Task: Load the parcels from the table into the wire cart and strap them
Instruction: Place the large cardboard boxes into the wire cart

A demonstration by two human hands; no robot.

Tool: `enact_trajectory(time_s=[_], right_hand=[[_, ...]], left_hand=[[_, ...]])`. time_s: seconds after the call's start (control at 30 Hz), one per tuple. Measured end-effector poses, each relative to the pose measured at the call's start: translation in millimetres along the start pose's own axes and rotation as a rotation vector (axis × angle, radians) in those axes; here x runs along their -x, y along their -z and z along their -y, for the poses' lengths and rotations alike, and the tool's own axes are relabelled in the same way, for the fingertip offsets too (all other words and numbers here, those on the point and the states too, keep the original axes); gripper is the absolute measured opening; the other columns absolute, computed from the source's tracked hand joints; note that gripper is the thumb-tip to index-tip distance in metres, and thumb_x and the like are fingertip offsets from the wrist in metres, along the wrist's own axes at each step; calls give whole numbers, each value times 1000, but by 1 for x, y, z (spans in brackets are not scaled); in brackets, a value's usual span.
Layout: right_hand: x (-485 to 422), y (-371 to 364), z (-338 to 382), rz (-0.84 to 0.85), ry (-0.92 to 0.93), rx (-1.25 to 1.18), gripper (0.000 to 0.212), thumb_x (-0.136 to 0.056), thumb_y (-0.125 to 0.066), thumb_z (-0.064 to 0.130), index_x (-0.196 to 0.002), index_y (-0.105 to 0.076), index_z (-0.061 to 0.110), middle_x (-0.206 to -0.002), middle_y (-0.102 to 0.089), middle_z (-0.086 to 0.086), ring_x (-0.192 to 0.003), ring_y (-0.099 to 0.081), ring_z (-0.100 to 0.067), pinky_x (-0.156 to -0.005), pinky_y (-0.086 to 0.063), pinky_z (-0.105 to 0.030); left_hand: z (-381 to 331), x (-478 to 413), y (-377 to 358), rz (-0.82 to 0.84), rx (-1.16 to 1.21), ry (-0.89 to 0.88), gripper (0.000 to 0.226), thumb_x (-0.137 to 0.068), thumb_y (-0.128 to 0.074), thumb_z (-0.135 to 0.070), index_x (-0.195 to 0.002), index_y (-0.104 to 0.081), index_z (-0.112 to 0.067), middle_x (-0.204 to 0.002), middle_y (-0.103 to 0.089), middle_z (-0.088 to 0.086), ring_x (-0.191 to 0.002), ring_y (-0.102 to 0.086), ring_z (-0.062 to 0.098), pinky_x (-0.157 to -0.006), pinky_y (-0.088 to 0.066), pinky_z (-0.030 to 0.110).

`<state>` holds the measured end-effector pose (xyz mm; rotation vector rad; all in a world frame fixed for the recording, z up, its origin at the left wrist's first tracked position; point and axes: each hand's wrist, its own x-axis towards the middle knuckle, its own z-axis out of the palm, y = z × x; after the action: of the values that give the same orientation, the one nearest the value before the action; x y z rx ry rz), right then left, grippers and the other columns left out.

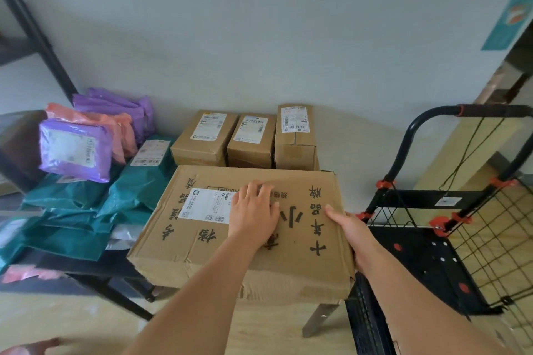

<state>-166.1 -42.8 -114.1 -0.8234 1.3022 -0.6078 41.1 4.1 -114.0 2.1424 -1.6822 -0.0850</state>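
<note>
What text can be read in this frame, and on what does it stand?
"品", "小", "十": large black characters, upside down, on the big cardboard box; the others are unclear.
Too small to read: shipping labels on the small boxes and mailer bags.
Blurred: teal wall sign.

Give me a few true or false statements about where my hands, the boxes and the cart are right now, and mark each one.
1. The left hand lies on top of the large cardboard box. True.
2. The right hand holds the cart's handle. False: it holds the large cardboard box at its right edge, thumb on top.
3. Three smaller cardboard boxes stand behind the large one, by the wall. True.
4. The wire cart already carries a parcel. False: no parcel shows in it.
</note>
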Motion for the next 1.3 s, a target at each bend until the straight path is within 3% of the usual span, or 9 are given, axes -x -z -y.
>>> enact_trajectory(time_s=[0.27,0.5,0.63,0.77,0.93,1.1,1.3], right_hand=[[30,26,-19,-110,6,-106,46,-92,-63,38,-129,-55,12,-116,-67,-19,-107,-63,-41,-98,-47,-58],[58,43,-35,-232,19,-153,45,-91,-62,40,-127,-58,14,-111,-69,-15,-100,-66,-36,-85,-51,-49],[79,73,-42,-335,33,-200,48,-87,-67,42,-126,-59,15,-111,-70,-13,-100,-67,-36,-90,-51,-51],[100,102,-47,-415,54,-221,44,-86,-68,45,-119,-63,16,-108,-72,-13,-99,-68,-36,-90,-52,-53],[118,139,-62,-483,40,-272,41,-84,-70,43,-112,-65,14,-100,-73,-12,-88,-69,-32,-67,-50,-40],[135,195,-77,-519,46,-283,39,-83,-70,45,-109,-65,15,-89,-76,-10,-78,-71,-30,-61,-50,-37],[160,278,-94,-556,4,-316,45,-81,-71,47,-110,-62,15,-99,-71,-12,-88,-66,-34,-66,-47,-41]], left_hand=[[-1,6,10,-50,-17,-26,36,-97,-42,-40,-130,-48,-27,-136,-44,-4,-128,-38,18,-112,-28,38],[-25,12,6,-41,-20,-150,36,-98,-40,-40,-130,-49,-25,-133,-46,-1,-126,-39,21,-112,-28,39],[-43,14,5,-43,20,-215,35,-97,-44,-39,-129,-49,-25,-134,-46,0,-127,-40,21,-111,-29,39],[-74,21,2,-10,48,-266,36,-98,-42,-40,-130,-48,-25,-139,-44,0,-130,-37,21,-113,-28,40],[-119,34,-9,15,44,-331,35,-98,-41,-38,-129,-49,-24,-139,-44,0,-131,-36,21,-113,-27,40],[-168,53,-26,43,77,-352,33,-98,-43,-39,-128,-49,-26,-135,-46,-1,-128,-39,20,-112,-29,41],[-247,81,-56,70,83,-380,31,-98,-42,-39,-125,-51,-27,-133,-46,-2,-126,-40,19,-111,-30,40]])
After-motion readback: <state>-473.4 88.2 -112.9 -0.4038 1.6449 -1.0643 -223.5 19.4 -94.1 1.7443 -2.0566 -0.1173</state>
